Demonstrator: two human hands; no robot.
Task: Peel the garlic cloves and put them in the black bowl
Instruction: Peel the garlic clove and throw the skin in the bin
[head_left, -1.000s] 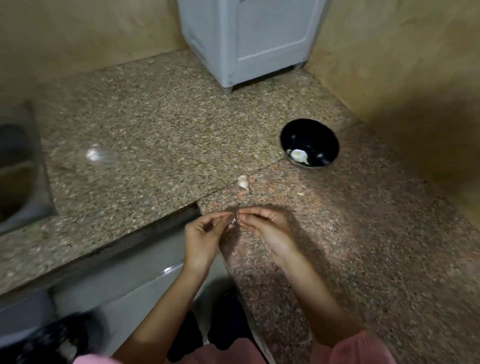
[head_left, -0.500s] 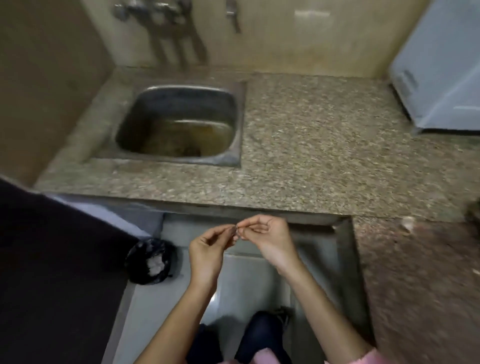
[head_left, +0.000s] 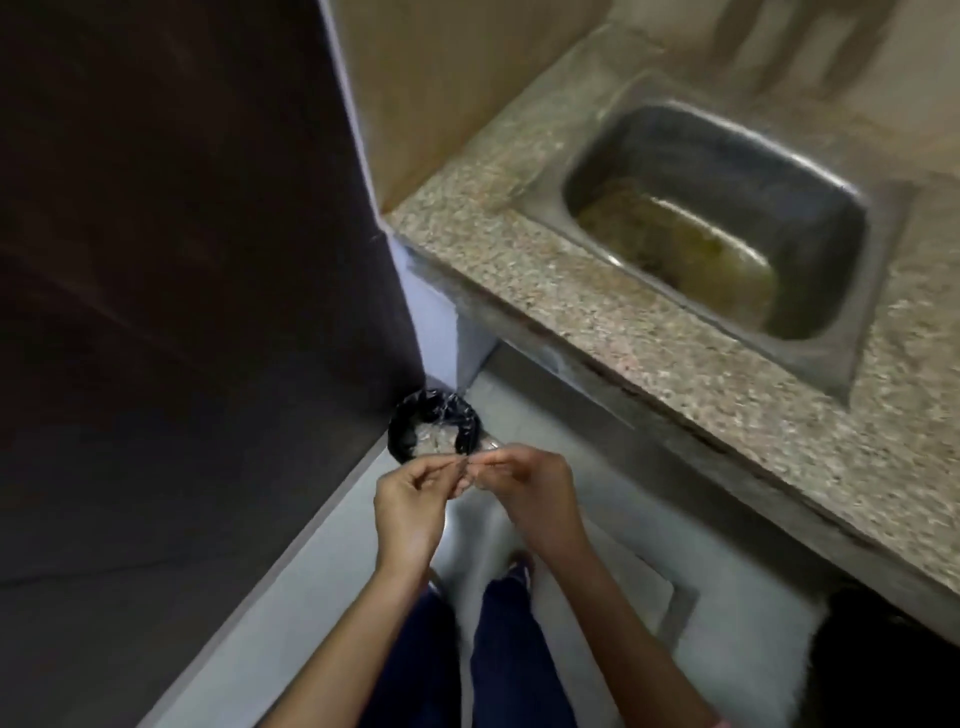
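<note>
Both hands are held close together, fingertips meeting. The left hand (head_left: 410, 506) and the right hand (head_left: 537, 493) each pinch thumb to forefinger on the same small pale item, with the other fingers loosely curled. I take the item to be the garlic clove (head_left: 469, 462), possibly with skin attached; it is too small and blurred to separate the two.

Location: the clove sits between the fingertips, directly above the near rim of a black-lined bin (head_left: 402, 434) on the floor (head_left: 291, 613) just beyond the hands. The black bowl is not in view. The counter (head_left: 571, 312) and the steel sink (head_left: 675, 111) lie well beyond and to the right of the right hand.

Handling, judged:
- The clove is light and firm, and slippery once bared.
- The skin is papery, tears easily and clings to fingers.
- Best hold is probably across the clove's flat sides with one hand, while the other lifts the skin from the root end by a nail.
- Risk: a freed clove drops into the bin along with the skin.

Compared with the earlier frames:
- One second ago the hands work over the brown counter, with the black bowl beyond the right hand and a loose clove just ahead of the fingertips.
- Half a second ago the bin lies off to the left of the left hand.
- Now the bin is right under the fingertips.
- The pinch itself looks unchanged throughout.
</note>
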